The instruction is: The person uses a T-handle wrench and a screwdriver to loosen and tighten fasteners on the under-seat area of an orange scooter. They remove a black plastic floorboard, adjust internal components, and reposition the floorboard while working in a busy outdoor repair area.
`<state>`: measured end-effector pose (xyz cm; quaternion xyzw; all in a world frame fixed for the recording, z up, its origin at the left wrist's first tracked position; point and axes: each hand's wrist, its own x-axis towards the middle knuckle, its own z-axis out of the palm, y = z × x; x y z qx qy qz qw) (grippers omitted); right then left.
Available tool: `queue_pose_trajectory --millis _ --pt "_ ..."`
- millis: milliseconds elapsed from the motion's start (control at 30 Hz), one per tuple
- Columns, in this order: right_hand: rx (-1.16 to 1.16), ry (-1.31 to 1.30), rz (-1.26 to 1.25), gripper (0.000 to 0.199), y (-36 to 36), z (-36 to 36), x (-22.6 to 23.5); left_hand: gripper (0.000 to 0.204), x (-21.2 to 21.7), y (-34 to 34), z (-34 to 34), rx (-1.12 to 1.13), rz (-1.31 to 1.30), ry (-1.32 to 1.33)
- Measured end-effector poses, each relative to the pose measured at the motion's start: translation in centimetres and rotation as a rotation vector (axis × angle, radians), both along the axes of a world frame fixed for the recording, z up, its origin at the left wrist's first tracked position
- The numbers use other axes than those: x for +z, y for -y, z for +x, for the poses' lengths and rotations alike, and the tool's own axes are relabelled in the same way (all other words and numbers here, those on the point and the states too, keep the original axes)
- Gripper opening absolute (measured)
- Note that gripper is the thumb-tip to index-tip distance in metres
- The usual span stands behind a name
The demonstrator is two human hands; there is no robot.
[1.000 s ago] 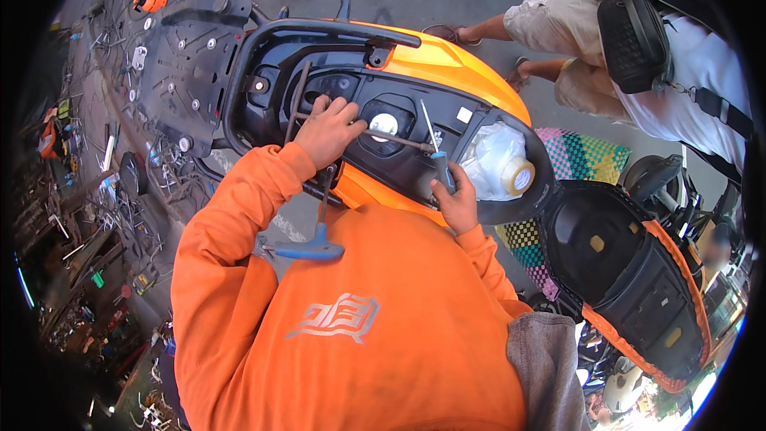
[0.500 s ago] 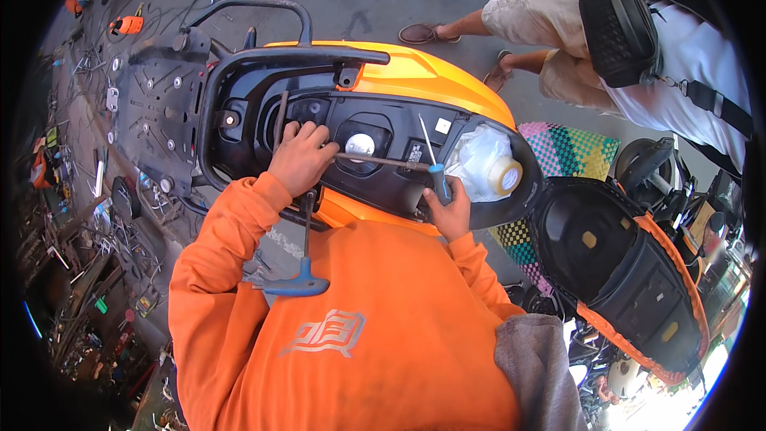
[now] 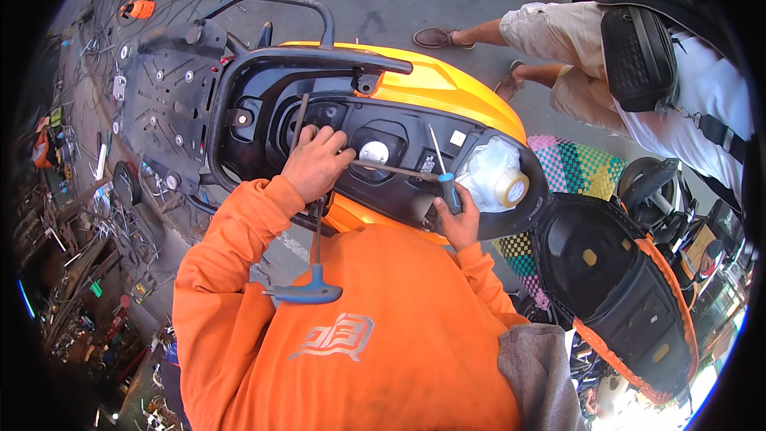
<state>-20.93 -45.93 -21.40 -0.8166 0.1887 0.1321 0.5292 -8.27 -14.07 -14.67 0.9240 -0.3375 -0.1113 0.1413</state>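
Observation:
A motor scooter with yellow side panels [image 3: 467, 89] stands in front of me, its black under-seat compartment [image 3: 399, 129] exposed. My left hand [image 3: 317, 164] is closed over a metal rod [image 3: 391, 168] that runs right toward my other hand; a second dark rod [image 3: 301, 116] sticks up beyond my knuckles. Below my left wrist, a blue T-handle wrench [image 3: 311, 294] points its shaft up toward that hand; its tip is hidden. My right hand [image 3: 459, 219] grips a screwdriver by its blue handle [image 3: 450, 191], blade upward, close to the rod's end.
A roll of tape [image 3: 511, 188] and white plastic [image 3: 488, 168] sit in the compartment's right end. The removed seat [image 3: 614, 263] lies upturned at right, by a woven mat [image 3: 578, 166]. A person in shorts [image 3: 550, 28] stands at far right. Tools and scrap [image 3: 72, 271] litter the left floor.
The whole view has shifted slightly, so the scooter sits a little farther right and lower. Both hands keep their holds on the rod and the screwdriver.

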Motion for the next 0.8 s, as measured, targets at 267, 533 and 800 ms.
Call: queue_pose_trajectory --millis 267,533,800 --pt "0.091 0.019 0.045 0.05 -0.3 1.6 2.7 0.018 0.2 0.1 -0.1 0.013 0.002 0.004" --pt "0.388 0.235 0.003 0.042 -2.4 8.1 12.3 0.021 -0.2 -0.2 -0.1 0.006 -0.035 -0.035" --pt "0.497 0.219 -0.206 0.037 -6.2 13.3 17.8 0.017 -0.6 -0.2 -0.2 0.038 -0.042 -0.027"
